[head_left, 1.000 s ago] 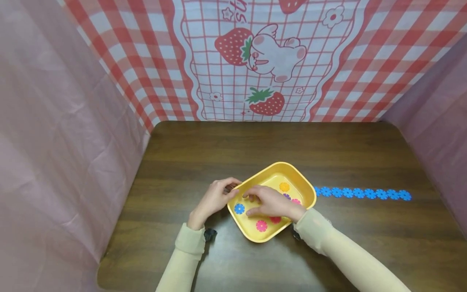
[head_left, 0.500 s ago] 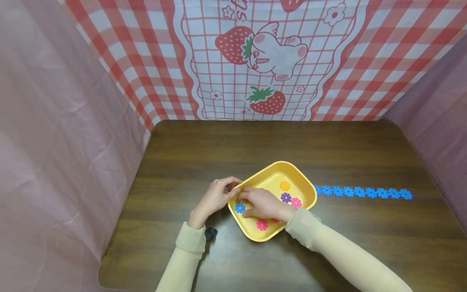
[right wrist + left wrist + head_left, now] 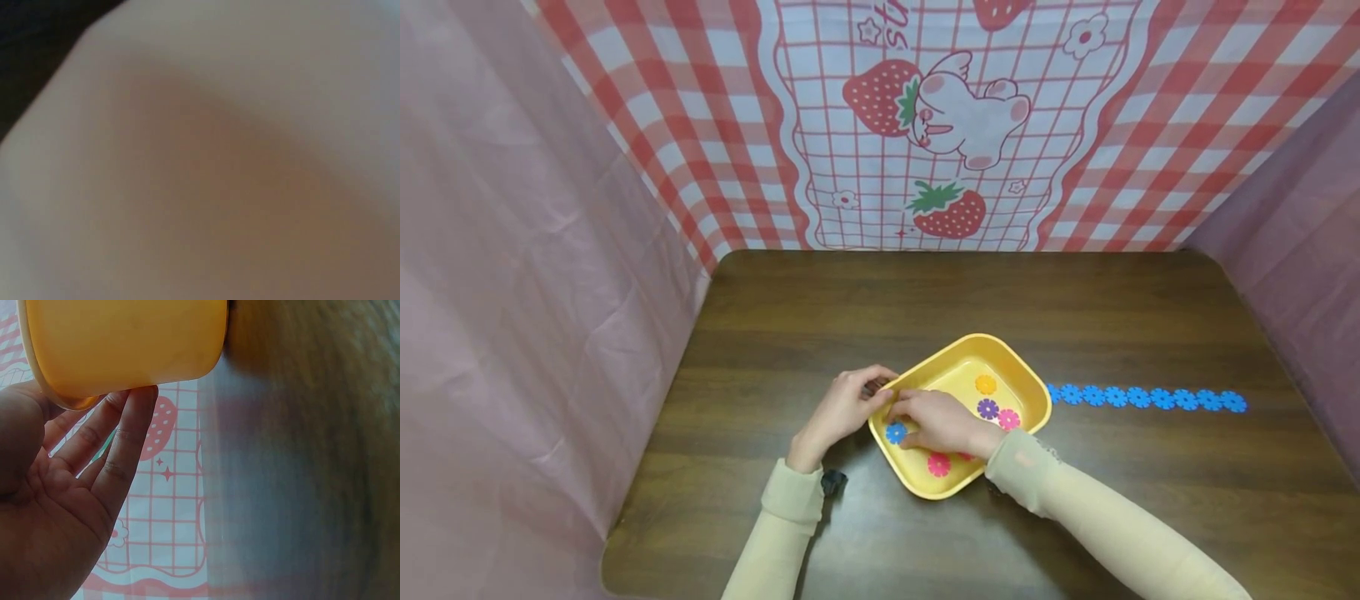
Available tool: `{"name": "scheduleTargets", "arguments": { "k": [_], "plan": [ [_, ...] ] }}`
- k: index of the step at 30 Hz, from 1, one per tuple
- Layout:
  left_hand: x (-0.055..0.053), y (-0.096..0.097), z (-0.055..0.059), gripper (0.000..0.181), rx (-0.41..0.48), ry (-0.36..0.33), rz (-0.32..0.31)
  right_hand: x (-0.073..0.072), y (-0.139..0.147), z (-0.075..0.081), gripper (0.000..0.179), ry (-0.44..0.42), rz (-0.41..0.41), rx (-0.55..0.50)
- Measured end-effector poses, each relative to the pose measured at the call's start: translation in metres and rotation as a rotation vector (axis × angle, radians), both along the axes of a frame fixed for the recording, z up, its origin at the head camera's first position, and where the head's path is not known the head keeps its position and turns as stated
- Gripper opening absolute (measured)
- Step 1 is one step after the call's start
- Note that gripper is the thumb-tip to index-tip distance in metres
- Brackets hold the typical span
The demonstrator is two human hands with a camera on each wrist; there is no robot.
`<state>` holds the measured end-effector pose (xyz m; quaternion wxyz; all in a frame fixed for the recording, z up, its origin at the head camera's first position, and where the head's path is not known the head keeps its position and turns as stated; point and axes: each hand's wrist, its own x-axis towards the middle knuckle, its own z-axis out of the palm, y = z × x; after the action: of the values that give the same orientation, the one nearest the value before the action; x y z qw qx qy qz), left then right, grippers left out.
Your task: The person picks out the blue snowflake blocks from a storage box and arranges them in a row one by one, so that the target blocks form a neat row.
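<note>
A yellow plastic basin (image 3: 925,493) lies at an angle on the table. My left hand (image 3: 844,408) grips its left corner, thumb at the rim and fingers against the outer wall. In the left wrist view the fingers of that left hand (image 3: 81,456) touch the basin's wall (image 3: 131,344) from outside. Inside the basin, my right hand (image 3: 946,423) pinches a blue interlocking disc (image 3: 896,432) between thumb and fingers near the left end. Other notched discs lie there: orange (image 3: 986,384), purple (image 3: 988,408) and pink (image 3: 938,464). The right wrist view is a blur of sleeve or skin.
A straight row of several blue discs (image 3: 1138,397) lies on the brown table (image 3: 820,308), running rightward from the basin's right side. A checked strawberry cloth (image 3: 947,125) hangs behind the table. Pink curtains (image 3: 512,292) flank it.
My right hand has moved left and down inside the basin to the blue disc, its fingers closing in around it. The disc has shifted slightly. The left hand keeps its hold.
</note>
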<state>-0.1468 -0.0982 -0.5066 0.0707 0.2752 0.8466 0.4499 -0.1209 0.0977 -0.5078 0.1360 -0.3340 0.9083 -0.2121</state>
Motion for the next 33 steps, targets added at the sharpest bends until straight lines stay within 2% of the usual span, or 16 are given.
{"name": "scheduleTargets", "arguments": {
  "k": [9, 14, 22, 33],
  "plan": [
    [0.001, 0.001, 0.0, 0.02, -0.004, -0.021, 0.0, -0.001, 0.004, 0.002, 0.031, 0.025, 0.001, -0.032],
    [0.001, 0.001, -0.001, 0.02, -0.005, -0.012, 0.002, -0.002, 0.01, 0.003, 0.03, 0.043, -0.04, -0.071],
    [0.0, 0.001, -0.001, 0.018, 0.014, 0.013, 0.01, -0.002, 0.025, 0.017, 0.027, 0.062, -0.116, -0.156],
    [0.001, 0.001, -0.001, 0.02, -0.001, -0.019, 0.02, 0.0, 0.051, 0.028, 0.027, 0.111, -0.208, -0.208]
  ]
}}
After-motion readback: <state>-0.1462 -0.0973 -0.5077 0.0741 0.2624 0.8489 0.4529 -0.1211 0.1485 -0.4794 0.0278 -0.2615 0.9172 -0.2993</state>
